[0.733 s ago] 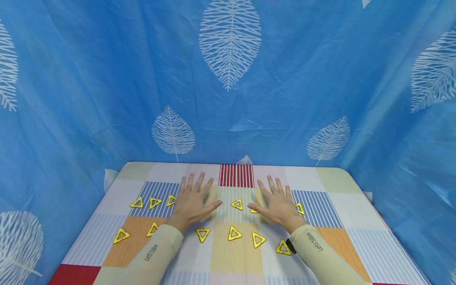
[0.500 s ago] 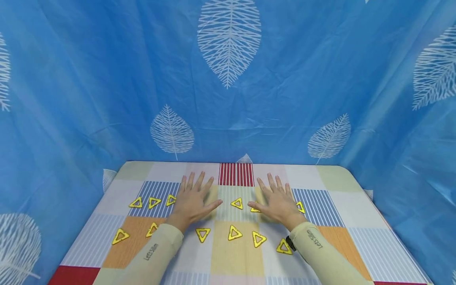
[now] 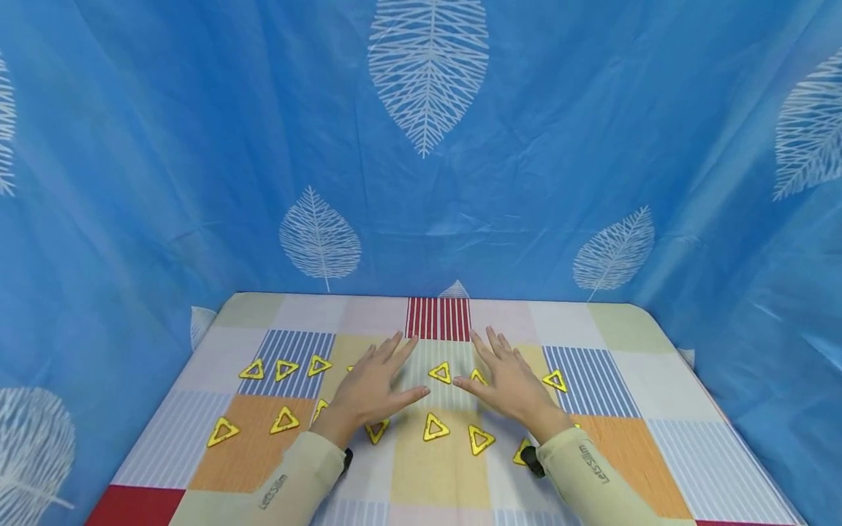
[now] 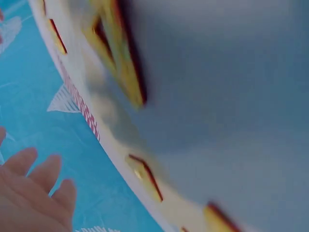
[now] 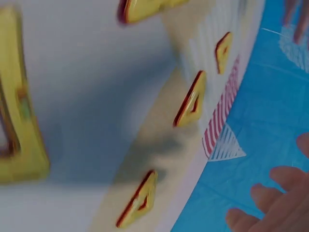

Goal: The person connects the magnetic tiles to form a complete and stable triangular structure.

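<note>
Both hands are raised over a table where several yellow triangular rings lie in two loose rows. My left hand [image 3: 371, 387] is left of centre, fingers extended and thumb pointing right; it partly covers a triangle [image 3: 377, 431] near its wrist. Opposite it, my right hand [image 3: 516, 387] has its thumb toward the left one, partly hiding another triangle [image 3: 479, 377]. Between the two thumbs lies a triangle [image 3: 440, 372]. In the wrist views, the left fingers [image 4: 46, 174] and right fingers [image 5: 268, 195] show apart from the cloth, with nothing held.
A patchwork cloth [image 3: 434, 482] covers the table. More triangles lie at the left, including one ring [image 3: 223, 432] on an orange patch, and one [image 3: 555, 380] right of the right hand. A blue curtain [image 3: 526, 146] with white leaves hangs behind and at both sides.
Both hands have tilted from palms down to palms turned partly toward each other. The left hand has shifted right, uncovering triangles on its left side. The triangles stay in place.
</note>
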### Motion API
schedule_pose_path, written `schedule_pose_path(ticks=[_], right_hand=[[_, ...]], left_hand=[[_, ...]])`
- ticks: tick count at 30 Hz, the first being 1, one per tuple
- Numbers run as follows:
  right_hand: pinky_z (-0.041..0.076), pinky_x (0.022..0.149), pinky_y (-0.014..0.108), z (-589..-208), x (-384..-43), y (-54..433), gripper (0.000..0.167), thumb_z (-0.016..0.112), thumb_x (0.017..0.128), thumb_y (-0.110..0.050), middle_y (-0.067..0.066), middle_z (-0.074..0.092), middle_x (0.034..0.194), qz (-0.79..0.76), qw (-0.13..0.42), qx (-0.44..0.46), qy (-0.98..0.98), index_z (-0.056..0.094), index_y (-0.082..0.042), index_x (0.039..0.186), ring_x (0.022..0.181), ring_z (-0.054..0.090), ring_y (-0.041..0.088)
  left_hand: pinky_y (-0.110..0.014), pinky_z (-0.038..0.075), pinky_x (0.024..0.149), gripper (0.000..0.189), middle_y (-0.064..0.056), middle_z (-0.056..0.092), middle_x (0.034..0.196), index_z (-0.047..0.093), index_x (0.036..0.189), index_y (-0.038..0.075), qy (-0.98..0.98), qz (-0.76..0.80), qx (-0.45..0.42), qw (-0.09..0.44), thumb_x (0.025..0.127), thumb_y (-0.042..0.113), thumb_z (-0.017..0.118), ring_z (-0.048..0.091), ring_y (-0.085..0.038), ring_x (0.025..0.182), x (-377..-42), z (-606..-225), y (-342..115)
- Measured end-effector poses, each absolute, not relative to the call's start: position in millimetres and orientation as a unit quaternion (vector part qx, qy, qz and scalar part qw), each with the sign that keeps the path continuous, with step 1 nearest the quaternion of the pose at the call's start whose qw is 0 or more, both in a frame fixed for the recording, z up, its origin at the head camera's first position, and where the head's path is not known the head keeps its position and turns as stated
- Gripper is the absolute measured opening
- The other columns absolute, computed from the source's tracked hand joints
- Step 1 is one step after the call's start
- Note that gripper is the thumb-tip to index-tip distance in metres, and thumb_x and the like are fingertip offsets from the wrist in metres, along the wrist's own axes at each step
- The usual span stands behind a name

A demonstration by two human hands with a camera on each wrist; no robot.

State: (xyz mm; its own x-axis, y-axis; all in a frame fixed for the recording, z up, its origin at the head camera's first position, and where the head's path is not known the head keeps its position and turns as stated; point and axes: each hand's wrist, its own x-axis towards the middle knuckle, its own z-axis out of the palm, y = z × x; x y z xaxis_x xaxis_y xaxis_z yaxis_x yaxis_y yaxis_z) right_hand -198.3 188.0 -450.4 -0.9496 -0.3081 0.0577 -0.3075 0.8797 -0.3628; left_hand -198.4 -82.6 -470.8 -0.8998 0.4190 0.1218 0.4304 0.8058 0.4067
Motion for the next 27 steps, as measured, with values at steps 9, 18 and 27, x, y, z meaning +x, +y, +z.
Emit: schedule_pose_path(ticks=[9, 18, 27], right_hand=[[0.030, 0.108, 0.063, -457.4, -181.5, 185.4, 0.093, 0.069, 0.089, -0.060, 0.012, 0.025, 0.163, -0.312, 0.024, -0.131, 0.941, 0.026, -0.021, 0.161, 0.144, 0.032, 0.039], [0.051, 0.090, 0.049, -473.0, -172.2, 177.8, 0.079, 0.077, 0.088, -0.047, 0.011, 0.063, 0.127, -0.421, 0.046, -0.109, 0.899, 0.047, -0.010, 0.151, 0.109, 0.063, 0.028], [0.052, 0.083, 0.038, -483.3, -161.9, 182.4, 0.067, 0.085, 0.082, -0.039, 0.005, 0.066, 0.115, -0.476, 0.049, -0.103, 0.872, 0.061, -0.010, 0.138, 0.097, 0.062, 0.019]], left_hand=[[-0.064, 0.031, 0.107, 0.094, -0.005, 0.029, 0.163, 0.026, 0.160, 0.033, -0.918, -0.344, -0.189, -0.066, 0.084, 0.064, 0.071, 0.030, -0.033, 0.146, -184.3, -479.8, -84.2], [-0.060, 0.035, 0.106, 0.092, -0.006, 0.045, 0.152, 0.042, 0.155, 0.024, -0.873, -0.440, -0.187, -0.098, 0.078, 0.048, 0.086, 0.044, -0.034, 0.136, -175.3, -485.5, -107.6], [-0.035, 0.045, 0.078, 0.083, -0.006, 0.063, 0.122, 0.057, 0.142, 0.011, -0.846, -0.473, -0.221, -0.109, 0.070, 0.031, 0.094, 0.052, -0.025, 0.095, -171.1, -493.3, -126.1]])
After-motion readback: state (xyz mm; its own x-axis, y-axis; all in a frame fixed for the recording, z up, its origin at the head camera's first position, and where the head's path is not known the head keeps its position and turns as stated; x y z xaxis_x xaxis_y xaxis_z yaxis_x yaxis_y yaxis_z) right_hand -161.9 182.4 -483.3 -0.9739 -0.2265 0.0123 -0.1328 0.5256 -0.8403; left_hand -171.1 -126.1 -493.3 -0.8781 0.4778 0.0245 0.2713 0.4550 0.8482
